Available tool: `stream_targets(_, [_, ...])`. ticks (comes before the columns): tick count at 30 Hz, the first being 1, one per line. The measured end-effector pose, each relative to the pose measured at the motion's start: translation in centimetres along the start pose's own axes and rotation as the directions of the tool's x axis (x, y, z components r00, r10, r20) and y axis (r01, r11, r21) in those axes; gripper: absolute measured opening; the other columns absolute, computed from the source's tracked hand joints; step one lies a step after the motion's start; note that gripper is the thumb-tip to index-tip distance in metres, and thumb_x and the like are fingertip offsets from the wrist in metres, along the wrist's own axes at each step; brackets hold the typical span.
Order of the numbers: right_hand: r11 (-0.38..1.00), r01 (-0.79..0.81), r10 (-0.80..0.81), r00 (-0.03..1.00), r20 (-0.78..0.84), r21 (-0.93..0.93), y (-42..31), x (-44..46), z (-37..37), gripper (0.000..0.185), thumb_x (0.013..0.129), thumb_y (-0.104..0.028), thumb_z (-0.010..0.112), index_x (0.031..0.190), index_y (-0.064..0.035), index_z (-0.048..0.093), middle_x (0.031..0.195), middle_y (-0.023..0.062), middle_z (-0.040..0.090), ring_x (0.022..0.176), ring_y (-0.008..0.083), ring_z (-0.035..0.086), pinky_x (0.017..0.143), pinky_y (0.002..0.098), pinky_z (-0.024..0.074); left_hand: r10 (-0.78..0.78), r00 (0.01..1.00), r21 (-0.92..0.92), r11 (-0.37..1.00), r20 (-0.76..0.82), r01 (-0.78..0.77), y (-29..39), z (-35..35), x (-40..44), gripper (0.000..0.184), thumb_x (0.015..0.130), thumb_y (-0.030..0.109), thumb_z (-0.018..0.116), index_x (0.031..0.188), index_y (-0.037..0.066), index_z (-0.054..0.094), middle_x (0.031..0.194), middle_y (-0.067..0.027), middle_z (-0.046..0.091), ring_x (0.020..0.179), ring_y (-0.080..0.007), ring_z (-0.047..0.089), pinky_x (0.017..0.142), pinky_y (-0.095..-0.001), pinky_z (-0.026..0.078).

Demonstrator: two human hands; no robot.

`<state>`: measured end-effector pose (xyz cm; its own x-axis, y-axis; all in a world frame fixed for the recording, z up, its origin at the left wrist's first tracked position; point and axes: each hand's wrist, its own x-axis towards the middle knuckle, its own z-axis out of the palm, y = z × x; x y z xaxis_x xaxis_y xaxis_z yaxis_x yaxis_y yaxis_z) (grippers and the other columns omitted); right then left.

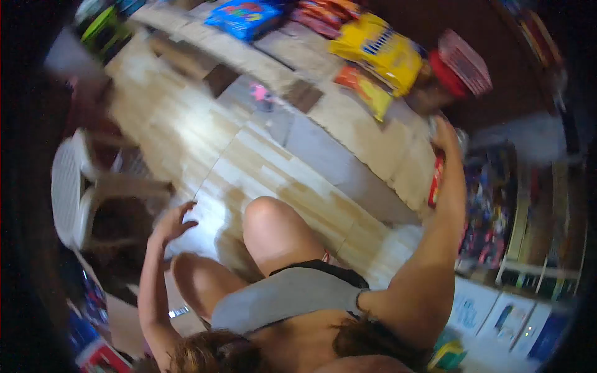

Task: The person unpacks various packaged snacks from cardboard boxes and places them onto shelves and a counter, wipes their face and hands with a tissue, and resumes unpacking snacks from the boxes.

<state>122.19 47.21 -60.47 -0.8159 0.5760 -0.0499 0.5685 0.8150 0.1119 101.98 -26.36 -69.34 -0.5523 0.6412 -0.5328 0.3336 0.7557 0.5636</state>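
Pale floor [205, 149] runs below the counter [354, 130], a white chair [66, 199] on it. A yellow bag [385, 53] lies near the counter's back edge. Hands apart: the left hand [176, 222] hangs free, fingers loosely spread; the right hand [444, 134] reaches the counter's right end, its grip too blurred to tell. A red pack [436, 183] shows beside that forearm.

On a long tan ledge [367, 138], a shiny blue packet [242, 18] is laid at far left, a large yellow packet [387, 56] and small orange-yellow packet [367, 91] farther right.
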Motion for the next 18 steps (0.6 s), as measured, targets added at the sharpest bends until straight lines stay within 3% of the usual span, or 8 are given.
stream_targets(1, [0.999,0.038,-0.036,0.996,-0.083,0.022,2.2,0.7,2.5,0.059,0.065,-0.009,0.062,0.123,-0.0033,0.049,0.122,0.0216,0.052,0.114,0.0359,0.049,0.096,0.0411,0.0399,0.023,1.000,-0.008,1.000,0.003,-0.023,0.1,-0.2,-0.1,0.065,0.073,0.019,0.071,0.130,0.004,0.044,0.120,-0.0208,0.055,0.114,-0.0338,0.051,0.095,-0.0399,0.040])
stream_targets(2, [0.977,0.213,-0.210,0.951,-0.227,-0.012,3.3,0.7,3.9,0.060,0.067,-0.008,0.064,0.125,-0.0036,0.048,0.122,0.0212,0.052,0.114,0.0361,0.049,0.097,0.0409,0.0393,0.050,0.999,0.000,0.999,0.002,-0.050,-0.2,-0.4,0.0,0.063,0.075,0.021,0.070,0.129,0.003,0.044,0.122,-0.0211,0.054,0.114,-0.0339,0.051,0.096,-0.0409,0.040])
stream_targets(5, [0.929,0.290,-0.196,0.914,-0.355,0.232,3.0,-0.4,3.7,0.064,0.067,-0.022,0.072,0.123,-0.0017,0.049,0.119,0.0171,0.056,0.110,0.0339,0.052,0.095,0.0407,0.0397,0.175,0.980,0.156,0.975,-0.094,-0.159,-3.4,0.9,0.8,0.065,0.074,0.026,0.070,0.128,0.003,0.044,0.122,-0.0215,0.053,0.110,-0.0368,0.052,0.094,-0.0428,0.041])
stream_targets(6, [0.941,0.319,-0.251,0.882,-0.398,0.115,3.1,0.4,3.7,0.057,0.069,-0.021,0.072,0.119,-0.0008,0.053,0.118,0.0179,0.057,0.108,0.0332,0.053,0.093,0.0400,0.0409,0.145,0.987,0.069,0.988,-0.071,-0.140,-2.7,0.4,0.5,0.065,0.073,0.027,0.069,0.129,0.004,0.044,0.121,-0.0218,0.054,0.108,-0.0382,0.052,0.092,-0.0439,0.042])
stream_targets(8, [0.889,0.292,-0.152,0.914,-0.376,0.351,-0.9,-0.7,0.5,0.048,0.073,-0.022,0.069,0.113,0.0021,0.056,0.114,0.0200,0.058,0.107,0.0322,0.054,0.092,0.0386,0.0417,0.006,0.995,0.052,0.999,-0.096,-0.001,-0.5,-0.8,-1.3,0.063,0.073,0.025,0.068,0.129,0.004,0.044,0.120,-0.0214,0.054,0.107,-0.0379,0.053,0.092,-0.0447,0.042])
stream_targets(11, [0.940,0.338,-0.293,0.721,-0.628,-0.050,0.9,1.4,1.1,0.048,0.074,-0.021,0.068,0.113,0.0036,0.055,0.112,0.0206,0.059,0.104,0.0338,0.056,0.091,0.0393,0.0430,-0.058,0.994,0.014,0.998,-0.087,0.060,0.1,-0.7,-2.3,0.061,0.075,0.021,0.066,0.129,0.004,0.044,0.123,-0.0205,0.052,0.112,-0.0355,0.050,0.095,-0.0428,0.041])
stream_targets(14, [0.977,0.164,-0.014,0.687,-0.726,0.137,0.9,1.9,1.7,0.046,0.075,-0.018,0.068,0.113,0.0034,0.054,0.111,0.0206,0.059,0.103,0.0342,0.056,0.090,0.0401,0.0431,-0.069,0.996,-0.002,0.998,-0.061,0.069,1.5,-0.8,-3.2,0.059,0.075,0.018,0.067,0.128,0.003,0.045,0.124,-0.0200,0.052,0.114,-0.0340,0.049,0.096,-0.0417,0.040])
stream_targets(18, [0.820,0.334,0.103,0.714,-0.693,0.465,-2.8,-0.4,-1.9,0.048,0.071,-0.011,0.070,0.113,0.0027,0.052,0.110,0.0194,0.058,0.102,0.0315,0.056,0.090,0.0391,0.0433,0.098,0.976,0.049,0.995,-0.194,-0.090,5.0,-1.4,-2.9,0.061,0.072,0.017,0.071,0.126,0.003,0.046,0.123,-0.0193,0.052,0.113,-0.0344,0.050,0.095,-0.0427,0.040])
